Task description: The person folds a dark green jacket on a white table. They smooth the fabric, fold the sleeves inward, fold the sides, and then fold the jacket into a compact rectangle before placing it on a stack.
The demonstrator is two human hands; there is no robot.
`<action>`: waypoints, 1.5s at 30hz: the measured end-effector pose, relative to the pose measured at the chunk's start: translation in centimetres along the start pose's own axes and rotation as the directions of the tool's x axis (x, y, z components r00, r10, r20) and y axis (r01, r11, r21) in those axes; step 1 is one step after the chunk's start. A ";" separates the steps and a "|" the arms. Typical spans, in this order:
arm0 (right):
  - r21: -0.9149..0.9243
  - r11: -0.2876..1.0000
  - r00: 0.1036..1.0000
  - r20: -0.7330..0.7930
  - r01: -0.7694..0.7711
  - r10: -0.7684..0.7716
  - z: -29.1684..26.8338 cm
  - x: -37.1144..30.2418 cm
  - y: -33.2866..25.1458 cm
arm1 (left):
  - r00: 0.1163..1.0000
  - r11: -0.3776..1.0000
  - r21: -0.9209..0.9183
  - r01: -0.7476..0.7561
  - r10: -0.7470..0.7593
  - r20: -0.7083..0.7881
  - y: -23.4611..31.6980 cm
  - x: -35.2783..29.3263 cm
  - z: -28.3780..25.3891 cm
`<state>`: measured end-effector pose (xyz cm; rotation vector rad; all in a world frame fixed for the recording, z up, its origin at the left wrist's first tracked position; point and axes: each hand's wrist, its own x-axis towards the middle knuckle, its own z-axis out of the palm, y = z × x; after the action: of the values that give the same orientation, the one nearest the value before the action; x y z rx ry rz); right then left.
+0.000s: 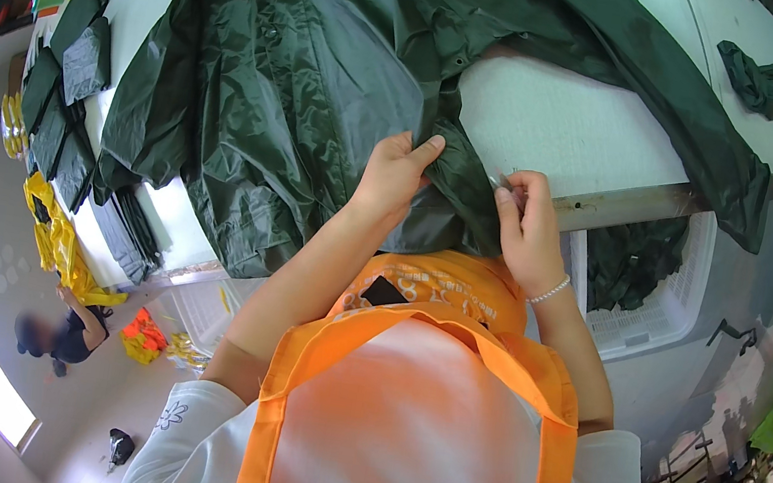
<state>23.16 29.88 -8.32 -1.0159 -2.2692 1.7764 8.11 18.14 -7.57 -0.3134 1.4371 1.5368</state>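
A dark green raincoat (pixel 306 80) with a shiny surface lies spread over the pale work table, one sleeve (pixel 682 136) stretching to the right and hanging past the edge. My left hand (pixel 394 181) is closed on a fold of the raincoat near its lower edge, thumb on top. Just right of it, my right hand (pixel 532 238) is closed in a pinch beside the same gathered fabric. Something small and pale shows at its fingertips, too small to name. Part of the raincoat hangs over the table's near edge, in front of my orange apron (pixel 440 285).
A white crate (pixel 694 288) with dark green cloth stands below the table at right. Folded green garments (pixel 67 104) and yellow ones (pixel 58 232) lie along the left edge. More dark fabric (pixel 765 83) lies far right. Another person (pixel 68 334) is at lower left.
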 end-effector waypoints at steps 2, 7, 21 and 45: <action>0.000 1.000 1.000 -0.009 0.027 -0.027 0.3 0.2 -0.3 | 0.999 1.000 -0.027 0.003 -0.002 0.032 0.1 -0.2 0.0; -0.024 0.992 0.991 -0.045 0.121 -0.122 0.9 0.5 -1.2 | 0.995 0.999 -0.054 -0.002 0.007 0.097 -0.1 -0.1 -0.4; -0.027 0.986 0.982 -0.089 0.164 -0.166 2.5 1.6 -1.2 | 0.995 0.995 -0.098 0.002 0.008 0.101 0.3 -0.3 -0.2; 0.064 0.989 0.986 -0.109 0.132 -0.125 2.0 2.2 -0.4 | 0.998 0.997 -0.074 0.002 0.003 0.064 0.3 -0.5 0.0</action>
<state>20.35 29.38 -9.35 -0.9055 -2.1415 1.6982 8.10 17.92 -7.01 -0.3059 1.3326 1.5893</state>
